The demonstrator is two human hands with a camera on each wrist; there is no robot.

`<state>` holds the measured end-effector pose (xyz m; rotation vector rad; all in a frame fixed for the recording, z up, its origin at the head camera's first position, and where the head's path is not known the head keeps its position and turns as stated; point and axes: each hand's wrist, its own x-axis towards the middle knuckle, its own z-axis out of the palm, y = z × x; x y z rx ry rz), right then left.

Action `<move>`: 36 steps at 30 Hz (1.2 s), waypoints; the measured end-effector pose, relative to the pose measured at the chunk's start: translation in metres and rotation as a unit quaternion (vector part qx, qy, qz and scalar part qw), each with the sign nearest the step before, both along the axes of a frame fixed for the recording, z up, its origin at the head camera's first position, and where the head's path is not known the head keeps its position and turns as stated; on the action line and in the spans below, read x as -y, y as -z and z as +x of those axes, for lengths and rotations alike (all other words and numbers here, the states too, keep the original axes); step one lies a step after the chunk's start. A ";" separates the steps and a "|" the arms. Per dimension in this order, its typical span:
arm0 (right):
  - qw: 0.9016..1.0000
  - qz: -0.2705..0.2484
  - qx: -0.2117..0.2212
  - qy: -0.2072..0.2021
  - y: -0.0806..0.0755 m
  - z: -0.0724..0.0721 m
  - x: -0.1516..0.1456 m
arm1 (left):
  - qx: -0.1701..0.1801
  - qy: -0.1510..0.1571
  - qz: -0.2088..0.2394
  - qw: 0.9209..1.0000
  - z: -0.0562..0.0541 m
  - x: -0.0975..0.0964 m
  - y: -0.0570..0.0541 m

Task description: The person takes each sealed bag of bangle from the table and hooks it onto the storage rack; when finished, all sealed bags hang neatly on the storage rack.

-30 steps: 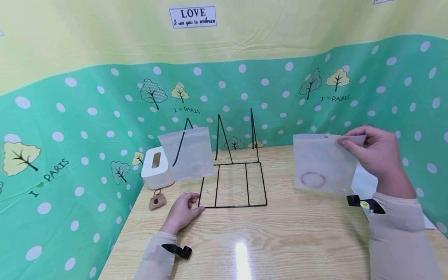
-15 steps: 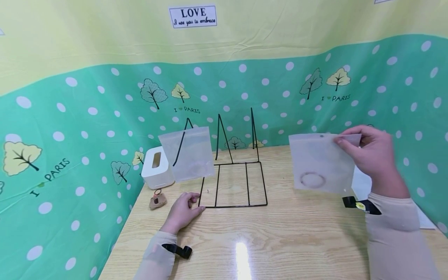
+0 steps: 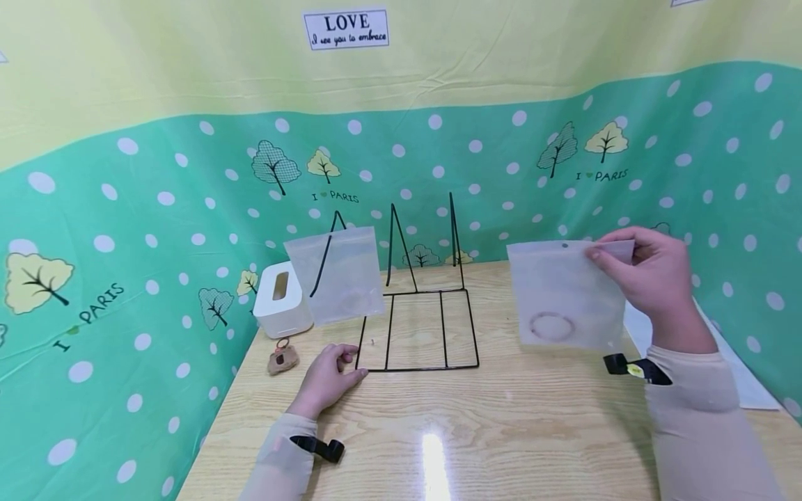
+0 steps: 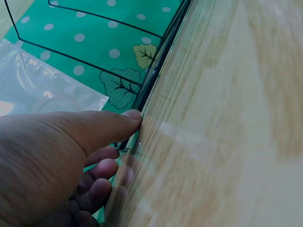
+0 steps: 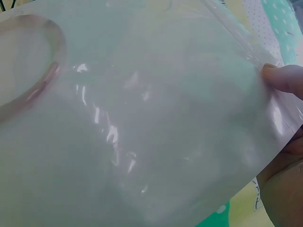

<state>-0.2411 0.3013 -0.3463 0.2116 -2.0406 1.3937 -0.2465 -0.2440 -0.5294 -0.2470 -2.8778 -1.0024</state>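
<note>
My right hand (image 3: 654,282) pinches the top right corner of a translucent zip bag (image 3: 564,285), holding it up above the table. Inside shows a pinkish ring-shaped bangle (image 3: 552,325), larger in the right wrist view (image 5: 45,85). With thumb and fingers, my left hand (image 3: 327,379) grips the near left corner of a black wire display rack (image 3: 416,369). The thumb (image 4: 113,125) lies on the rack's wire in the left wrist view. From the rack's left prong hangs a second translucent bag (image 3: 341,271), with a faint ring shape low inside it.
A white tissue box (image 3: 278,316) stands left of the rack, and a brown plush keychain (image 3: 282,359) lies in front of it. White sheets (image 3: 733,372) lie at the table's right edge. A polka-dot curtain (image 3: 188,243) surrounds the wooden table (image 3: 501,438).
My right hand has moved left with the bag, bringing it nearer the rack. The left hand, the rack and the hanging bag have stayed in place.
</note>
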 end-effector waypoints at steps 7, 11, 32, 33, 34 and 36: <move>0.999 -0.026 -0.034 -0.005 -0.001 0.001 0.011 | 0.002 -0.003 0.001 1.000 0.001 -0.001 -0.001; 0.997 -0.045 -0.060 -0.015 -0.001 0.000 0.017 | 0.002 -0.004 0.003 1.000 0.001 -0.001 -0.001; 0.979 -0.122 -0.098 -0.129 0.001 0.003 0.039 | -0.010 0.000 0.000 1.000 0.001 0.000 0.002; 0.978 -0.121 -0.100 -0.133 0.001 0.003 0.041 | -0.008 -0.001 0.000 1.000 0.001 0.000 0.002; 0.978 -0.119 -0.102 -0.137 0.001 0.003 0.042 | -0.008 -0.001 0.000 1.000 0.001 0.000 0.001; 0.976 -0.119 -0.110 -0.147 0.001 0.004 0.045 | -0.004 -0.002 0.002 1.000 0.001 0.000 0.001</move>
